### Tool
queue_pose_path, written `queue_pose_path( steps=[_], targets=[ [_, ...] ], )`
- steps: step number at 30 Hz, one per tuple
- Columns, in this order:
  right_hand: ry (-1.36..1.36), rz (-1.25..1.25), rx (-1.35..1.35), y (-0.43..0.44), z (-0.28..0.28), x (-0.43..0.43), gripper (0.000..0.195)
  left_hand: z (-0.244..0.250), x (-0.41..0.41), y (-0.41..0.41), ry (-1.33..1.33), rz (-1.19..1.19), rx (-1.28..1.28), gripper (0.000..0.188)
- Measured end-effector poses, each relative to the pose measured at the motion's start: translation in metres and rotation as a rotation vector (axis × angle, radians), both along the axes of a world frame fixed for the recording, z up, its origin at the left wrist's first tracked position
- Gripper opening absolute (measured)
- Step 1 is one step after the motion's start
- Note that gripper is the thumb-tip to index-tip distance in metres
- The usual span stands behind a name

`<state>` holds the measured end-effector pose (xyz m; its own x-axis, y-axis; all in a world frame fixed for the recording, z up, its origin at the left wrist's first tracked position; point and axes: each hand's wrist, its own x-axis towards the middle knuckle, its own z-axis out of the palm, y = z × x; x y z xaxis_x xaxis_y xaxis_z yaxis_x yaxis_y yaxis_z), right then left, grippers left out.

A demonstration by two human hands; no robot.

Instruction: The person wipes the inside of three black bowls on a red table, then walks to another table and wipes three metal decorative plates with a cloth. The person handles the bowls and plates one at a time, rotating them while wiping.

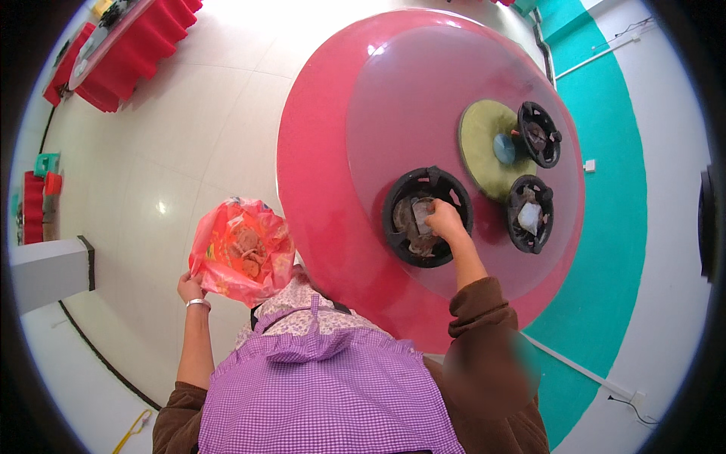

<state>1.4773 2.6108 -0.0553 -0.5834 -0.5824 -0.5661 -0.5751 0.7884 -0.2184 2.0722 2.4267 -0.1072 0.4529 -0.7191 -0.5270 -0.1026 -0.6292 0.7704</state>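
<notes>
At the left, my left hand (191, 286) grips the rim of a pink-red plastic bag (207, 249), which hangs with its mouth spread upward. Several reddish-brown pieces (249, 249) lie inside it. My right hand (445, 220) reaches into the nearest black stove ring (391, 241), its fingers pinched at the edge of a grey flat piece (421, 214). Brownish residue or crumpled film (424, 245) lies beneath that piece in the ring's bowl.
The ring stands on a glass turntable (391, 119) over a round red table (312, 125). Farther right are a second black ring (539, 135) and a third ring (513, 227) holding a whitish crumpled packet (530, 218). A yellow-green disc (482, 142) sits beside them. A pillar (51, 272) juts in left.
</notes>
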Motion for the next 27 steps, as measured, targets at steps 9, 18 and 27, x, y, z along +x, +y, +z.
queue_pose_path(
  steps=[9, 18, 27],
  targets=[
    [0.188, -0.009, -0.308, 0.022, 0.01, 0.007, 0.037, -0.006, 0.004, 0.001, -0.026, 0.008, 0.003, 0.033],
    [-0.087, -0.249, -0.757, 0.012, 0.007, 0.01, 0.025, -0.007, 0.005, -0.004, -0.001, 0.009, -0.012, 0.035],
    [0.308, 0.224, -0.333, 0.004, -0.004, 0.027, 0.022, 0.006, -0.003, -0.001, -0.014, 0.011, 0.006, 0.035]
  ],
)
